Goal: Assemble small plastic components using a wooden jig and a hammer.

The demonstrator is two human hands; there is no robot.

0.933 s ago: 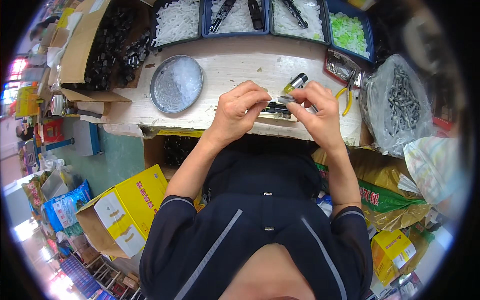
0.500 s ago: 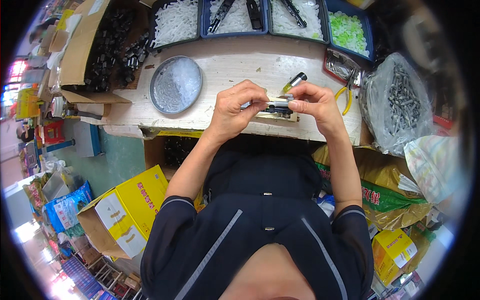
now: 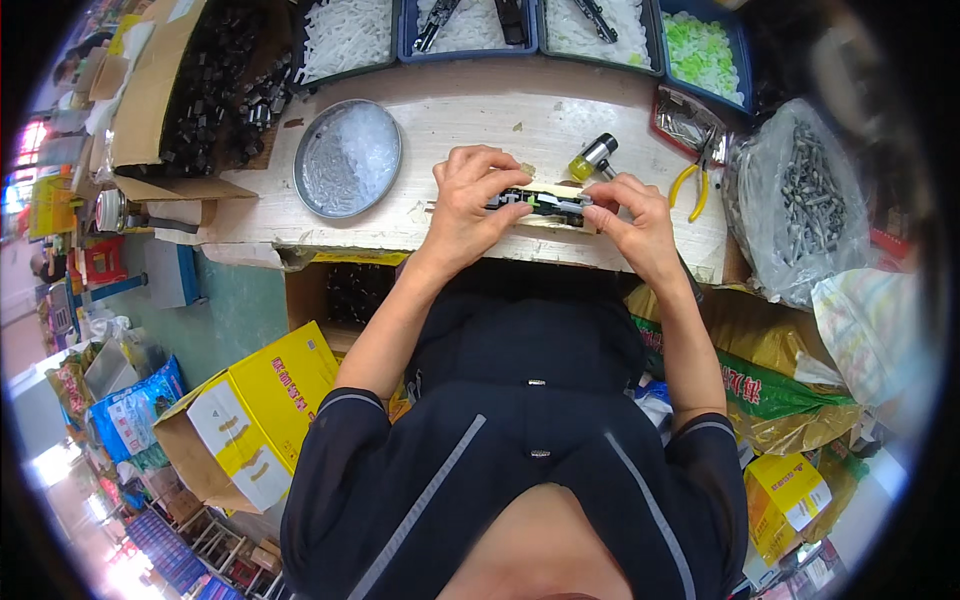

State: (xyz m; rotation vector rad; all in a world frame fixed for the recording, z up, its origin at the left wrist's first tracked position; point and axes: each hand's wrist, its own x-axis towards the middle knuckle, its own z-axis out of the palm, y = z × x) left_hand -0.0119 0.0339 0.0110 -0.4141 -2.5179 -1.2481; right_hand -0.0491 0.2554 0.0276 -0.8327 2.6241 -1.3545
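Near the table's front edge lies a slim black mechanism with grey metal and a small green piece showing along its top. My left hand is closed on its left end between thumb and fingers. At the other end, my right hand pinches a small grey metal piece against the mechanism. A pale strip or block shows under and behind the mechanism. Just beyond my right fingers rests a small mallet with a silver head and a yellow-green face; its handle is mostly hidden.
A round metal dish of clear bits lies left, beside a carton of black parts. Trays of white and green pieces line the back. At right are yellow pliers, a red tray and a bag of metal parts.
My right hand has drawn back slightly to the right and down, uncovering more of the mechanism and mallet. The green piece now shows. My left fingers have spread along the left end.
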